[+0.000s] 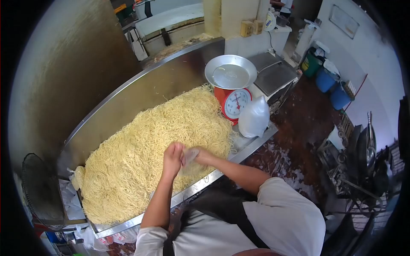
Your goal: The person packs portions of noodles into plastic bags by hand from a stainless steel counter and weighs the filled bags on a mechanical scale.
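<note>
My left hand (173,154) is raised over a large heap of yellow noodles (149,141), fingers closed at the edge of a clear plastic bag (190,156). On the bag's other side, my right hand (205,157) grips it, somewhat smeared by motion. The bag looks thin and hangs between both hands; whether anything is in it cannot be made out. The noodles fill a long stainless steel trough (117,100) and lie just below my hands.
A red dial scale (237,103) with a round metal pan (231,72) stands at the trough's right end. Beside it is a translucent plastic sack (255,117). Several buckets (325,80) line the right wall; a mesh strainer (40,187) is at left. The floor (294,128) looks wet.
</note>
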Demonstrator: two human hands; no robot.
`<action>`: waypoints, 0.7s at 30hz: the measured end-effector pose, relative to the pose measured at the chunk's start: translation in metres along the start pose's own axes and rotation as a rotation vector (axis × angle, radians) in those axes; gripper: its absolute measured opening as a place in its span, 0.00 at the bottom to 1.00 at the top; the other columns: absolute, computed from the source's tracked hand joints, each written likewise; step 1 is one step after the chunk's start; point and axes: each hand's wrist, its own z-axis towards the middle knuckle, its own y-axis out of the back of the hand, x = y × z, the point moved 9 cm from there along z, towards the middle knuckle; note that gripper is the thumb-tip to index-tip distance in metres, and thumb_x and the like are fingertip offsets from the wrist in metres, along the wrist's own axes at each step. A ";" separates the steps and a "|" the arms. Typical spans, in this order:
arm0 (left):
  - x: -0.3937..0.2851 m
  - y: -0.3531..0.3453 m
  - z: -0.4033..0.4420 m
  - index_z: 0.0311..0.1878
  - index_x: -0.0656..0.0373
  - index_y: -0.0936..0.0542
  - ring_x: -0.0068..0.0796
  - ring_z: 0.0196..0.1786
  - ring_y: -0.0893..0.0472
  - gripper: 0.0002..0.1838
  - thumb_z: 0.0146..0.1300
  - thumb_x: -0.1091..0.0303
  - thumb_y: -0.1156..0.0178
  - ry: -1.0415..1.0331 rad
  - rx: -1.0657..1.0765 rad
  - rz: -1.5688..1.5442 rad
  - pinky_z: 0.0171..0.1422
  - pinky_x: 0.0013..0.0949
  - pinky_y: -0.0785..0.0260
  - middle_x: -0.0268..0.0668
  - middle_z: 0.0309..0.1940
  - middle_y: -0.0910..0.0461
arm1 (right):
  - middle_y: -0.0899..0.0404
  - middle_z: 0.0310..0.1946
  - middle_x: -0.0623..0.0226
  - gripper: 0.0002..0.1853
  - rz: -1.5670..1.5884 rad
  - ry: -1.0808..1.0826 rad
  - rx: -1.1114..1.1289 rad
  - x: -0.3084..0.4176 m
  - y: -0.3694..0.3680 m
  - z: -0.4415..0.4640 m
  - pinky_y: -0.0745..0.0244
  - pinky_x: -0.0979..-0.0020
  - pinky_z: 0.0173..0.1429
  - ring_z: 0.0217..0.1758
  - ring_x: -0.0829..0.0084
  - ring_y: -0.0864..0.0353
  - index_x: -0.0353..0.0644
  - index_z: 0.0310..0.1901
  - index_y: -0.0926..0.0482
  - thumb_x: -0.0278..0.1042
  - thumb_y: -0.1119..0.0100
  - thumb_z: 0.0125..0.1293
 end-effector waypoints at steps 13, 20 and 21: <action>0.145 0.112 -0.049 0.50 0.69 0.22 0.36 0.50 0.22 0.12 0.73 0.70 0.50 0.028 -0.350 -0.066 0.61 0.39 0.32 0.38 0.46 0.19 | 0.40 0.70 0.42 0.44 -0.285 0.474 -0.158 0.115 -0.041 -0.027 0.47 0.52 0.77 0.76 0.46 0.45 0.39 0.72 0.39 0.52 0.31 0.59; 0.228 0.129 -0.007 0.49 0.61 0.22 0.29 0.32 0.25 0.13 0.74 0.63 0.51 0.336 -0.482 -0.340 0.33 0.37 0.30 0.35 0.31 0.23 | 0.23 0.49 0.44 0.36 -0.577 0.434 -0.343 0.023 -0.114 -0.002 0.32 0.50 0.60 0.54 0.44 0.26 0.33 0.54 0.26 0.55 0.29 0.54; 0.227 0.128 0.006 0.43 0.59 0.21 0.22 0.25 0.33 0.12 0.73 0.61 0.48 0.196 -0.427 -0.098 0.28 0.31 0.39 0.29 0.27 0.26 | 0.21 0.43 0.46 0.33 -0.538 0.521 -0.344 0.027 -0.116 -0.005 0.29 0.51 0.50 0.46 0.44 0.24 0.33 0.51 0.25 0.54 0.29 0.55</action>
